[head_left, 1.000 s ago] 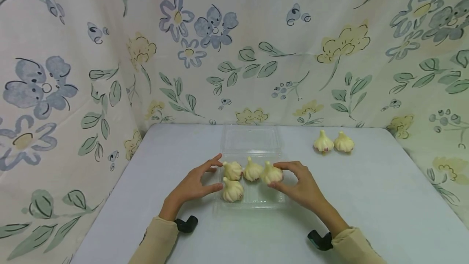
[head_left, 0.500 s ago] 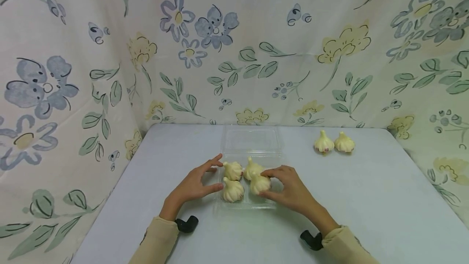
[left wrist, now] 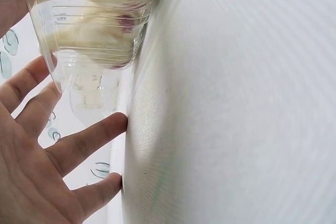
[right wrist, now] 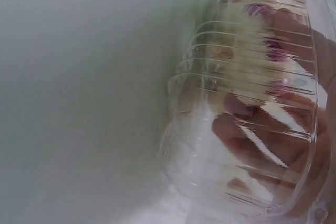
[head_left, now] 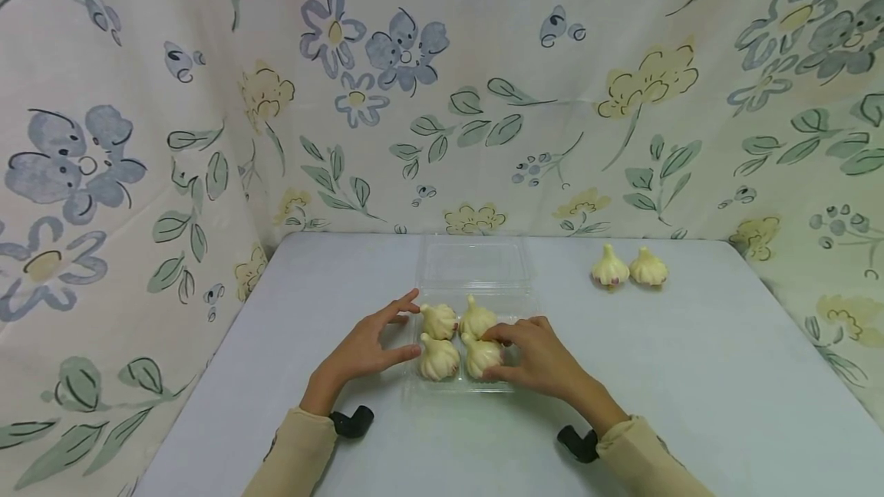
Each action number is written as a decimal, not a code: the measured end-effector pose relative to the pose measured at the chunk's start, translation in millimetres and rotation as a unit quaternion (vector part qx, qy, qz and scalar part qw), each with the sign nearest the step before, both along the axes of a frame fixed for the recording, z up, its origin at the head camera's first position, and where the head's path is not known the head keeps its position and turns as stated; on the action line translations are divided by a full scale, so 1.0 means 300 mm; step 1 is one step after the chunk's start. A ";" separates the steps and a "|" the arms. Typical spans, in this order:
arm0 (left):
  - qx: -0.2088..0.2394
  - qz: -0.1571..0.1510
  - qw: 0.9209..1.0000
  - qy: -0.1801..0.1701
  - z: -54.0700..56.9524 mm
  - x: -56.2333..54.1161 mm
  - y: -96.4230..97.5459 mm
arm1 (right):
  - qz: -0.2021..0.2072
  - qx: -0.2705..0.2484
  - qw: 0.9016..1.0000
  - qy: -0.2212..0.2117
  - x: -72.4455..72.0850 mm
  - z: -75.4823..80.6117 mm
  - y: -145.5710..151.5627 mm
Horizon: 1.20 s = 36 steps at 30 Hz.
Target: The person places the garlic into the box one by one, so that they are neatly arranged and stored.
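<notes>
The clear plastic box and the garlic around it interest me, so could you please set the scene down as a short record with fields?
Container: clear plastic box, lid open at the far side
Garlic inside: four bulbs, two rows of two
Garlic outside: two bulbs side by side, far right
Left hand: fingers spread at the box's left rim
Right hand: pinches the near row's right bulb
Surface: white table
Backdrop: floral cloth

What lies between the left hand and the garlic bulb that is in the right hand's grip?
Another garlic bulb, at the near left of the clear box; the head view shows this.
</notes>
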<state>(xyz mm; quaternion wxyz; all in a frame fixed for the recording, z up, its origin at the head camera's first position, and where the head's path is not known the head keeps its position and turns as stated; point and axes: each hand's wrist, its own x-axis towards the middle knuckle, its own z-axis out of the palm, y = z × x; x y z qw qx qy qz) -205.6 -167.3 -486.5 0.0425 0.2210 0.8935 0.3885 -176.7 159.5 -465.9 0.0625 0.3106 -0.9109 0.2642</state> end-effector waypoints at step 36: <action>0.000 0.002 1.000 -0.004 0.009 0.005 0.000 | -0.006 0.008 1.000 -0.027 -0.006 0.009 -0.008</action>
